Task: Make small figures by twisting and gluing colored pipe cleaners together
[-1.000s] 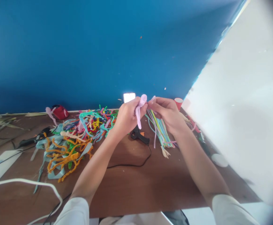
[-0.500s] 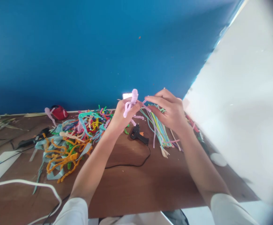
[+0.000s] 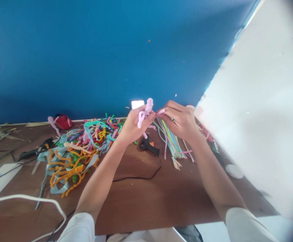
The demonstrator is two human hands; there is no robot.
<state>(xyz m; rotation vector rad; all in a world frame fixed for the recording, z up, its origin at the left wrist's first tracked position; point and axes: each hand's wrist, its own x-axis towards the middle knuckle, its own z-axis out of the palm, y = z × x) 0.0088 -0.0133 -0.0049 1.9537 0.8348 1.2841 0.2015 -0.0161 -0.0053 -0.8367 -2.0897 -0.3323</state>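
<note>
A pale pink twisted pipe cleaner figure (image 3: 149,105), with a thick wound top and a loop below, is pinched in my left hand (image 3: 133,125). Some of its strands hang down beneath the hand. Close beside it, my right hand (image 3: 181,120) pinches a pink pipe cleaner end (image 3: 161,111) between thumb and fingers. The fingertips of both hands nearly meet, and where the strand joins the figure is hidden by the fingers. Below the hands lies a black glue gun (image 3: 149,145) on the brown table (image 3: 146,201).
A bundle of straight pastel pipe cleaners (image 3: 173,141) lies under my right hand. To the left is a tangled heap of coloured pipe cleaners (image 3: 73,168). A lit phone (image 3: 137,104) leans by the blue wall. A white cable (image 3: 35,199) crosses the lower left.
My right hand has come in closer to the left, and the pink strand end now lies between its fingertips. The left hand and the figure have shifted slightly right.
</note>
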